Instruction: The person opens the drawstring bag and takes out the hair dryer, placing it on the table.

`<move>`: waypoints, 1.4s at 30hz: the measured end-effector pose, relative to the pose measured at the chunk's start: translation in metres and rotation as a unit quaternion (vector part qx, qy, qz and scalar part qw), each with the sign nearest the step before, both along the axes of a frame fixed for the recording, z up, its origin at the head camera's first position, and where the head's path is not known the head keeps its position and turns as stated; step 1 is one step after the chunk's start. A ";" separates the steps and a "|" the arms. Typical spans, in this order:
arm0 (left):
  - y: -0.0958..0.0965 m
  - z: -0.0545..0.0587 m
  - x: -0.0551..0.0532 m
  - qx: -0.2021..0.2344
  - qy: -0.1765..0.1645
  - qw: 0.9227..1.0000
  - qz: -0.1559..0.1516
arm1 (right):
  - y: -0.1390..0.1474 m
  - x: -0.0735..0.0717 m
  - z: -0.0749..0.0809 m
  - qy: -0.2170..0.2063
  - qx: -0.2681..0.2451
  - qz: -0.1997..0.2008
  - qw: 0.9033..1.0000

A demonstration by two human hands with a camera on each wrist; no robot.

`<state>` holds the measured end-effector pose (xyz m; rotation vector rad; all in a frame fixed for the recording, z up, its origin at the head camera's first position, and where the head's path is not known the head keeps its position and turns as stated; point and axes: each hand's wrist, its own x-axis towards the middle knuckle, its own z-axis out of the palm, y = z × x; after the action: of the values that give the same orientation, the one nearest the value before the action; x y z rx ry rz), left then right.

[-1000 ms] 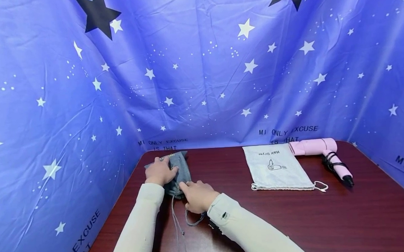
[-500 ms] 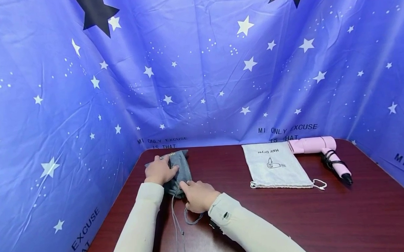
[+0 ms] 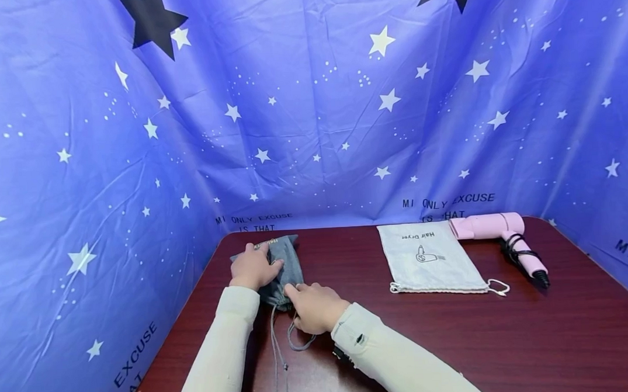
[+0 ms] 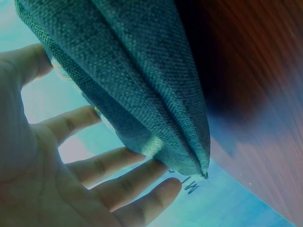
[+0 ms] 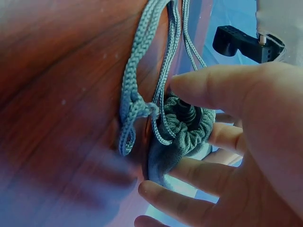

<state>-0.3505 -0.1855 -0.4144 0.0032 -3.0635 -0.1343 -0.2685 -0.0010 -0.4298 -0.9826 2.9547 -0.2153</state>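
A grey drawstring bag (image 3: 288, 271) with lettering near its far end lies at the back left of the table, bulging. My left hand (image 3: 255, 267) rests on it with spread fingers. In the left wrist view the fingertips (image 4: 135, 156) touch the side of the cloth. At the bag's gathered mouth (image 5: 191, 135), my right hand (image 3: 316, 307) has its thumb over the neck and its fairly straight fingers along the side. Something black and ribbed (image 5: 188, 113) shows inside the mouth. Grey cords (image 3: 276, 347) trail from it toward the near edge.
To the right, a white drawstring bag (image 3: 434, 267) printed "Hair Dryer" lies flat. Beside it is a pink hair dryer (image 3: 489, 226), its black cord (image 3: 516, 251) wound round the handle. A blue star-patterned curtain (image 3: 322, 131) stands behind the dark red table (image 3: 457, 342) and at its sides.
Both hands and the grey bag have shifted slightly to the right. The white bag and the pink hair dryer stay where they were.
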 end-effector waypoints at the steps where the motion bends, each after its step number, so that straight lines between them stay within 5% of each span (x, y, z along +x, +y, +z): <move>1: 0.001 0.000 0.001 0.001 0.001 1.000 0.000 | 0.000 0.001 0.000 0.003 0.001 0.001 1.000; 28: 0.009 -0.007 0.018 0.085 0.022 0.996 0.001 | 0.011 0.017 -0.008 0.051 -0.007 -0.008 0.999; 42: 0.019 -0.004 0.020 0.058 0.019 0.998 -0.012 | 0.018 0.019 -0.005 0.052 -0.023 -0.014 0.998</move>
<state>-0.3301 -0.1667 -0.4186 -0.0293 -3.0135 -0.3097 -0.2498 0.0170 -0.4344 -0.9876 3.0721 -0.2417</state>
